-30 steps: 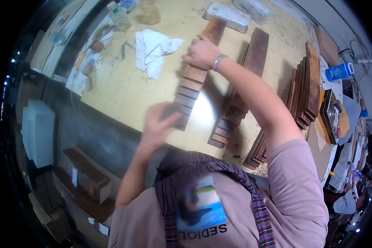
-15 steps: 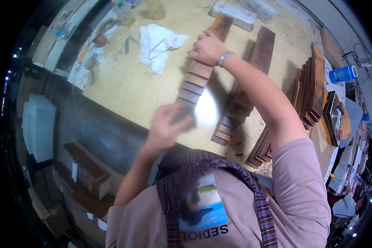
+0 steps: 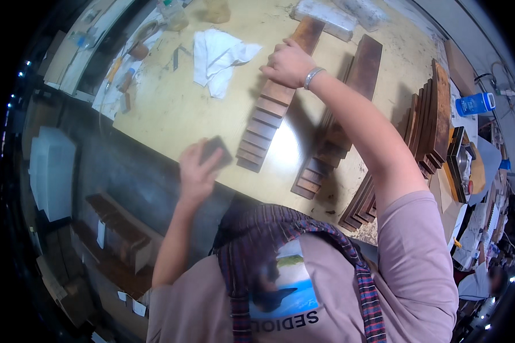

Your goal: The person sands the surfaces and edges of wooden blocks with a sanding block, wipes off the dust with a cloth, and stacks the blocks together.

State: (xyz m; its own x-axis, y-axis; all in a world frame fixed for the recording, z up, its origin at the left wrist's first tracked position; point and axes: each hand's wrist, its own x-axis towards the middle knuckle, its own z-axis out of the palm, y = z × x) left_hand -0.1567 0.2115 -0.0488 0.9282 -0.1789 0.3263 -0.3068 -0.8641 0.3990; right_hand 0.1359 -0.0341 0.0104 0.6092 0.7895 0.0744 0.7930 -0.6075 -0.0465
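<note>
As the left hand [image 3: 197, 172] swings out toward the left of the frame, the dark block [image 3: 218, 146] goes with it, clasped between thumb and fingers, and clears the lower end of the stepped wooden stack [image 3: 259, 131]! Half a second ago it was a blur across those bottom steps; now every one shows, near the middle of the frame. So the block is off the wood, held just left of the stack above the edge of the bench [image 3: 166, 103], and the stroke looks broken off. Up top, the right hand [image 3: 290, 64] hasn't budged, fingers curled over the stack's upper part; whether it grips or merely presses, I cannot tell. Right of centre, the second stack [image 3: 367, 64] lies untouched.
</note>
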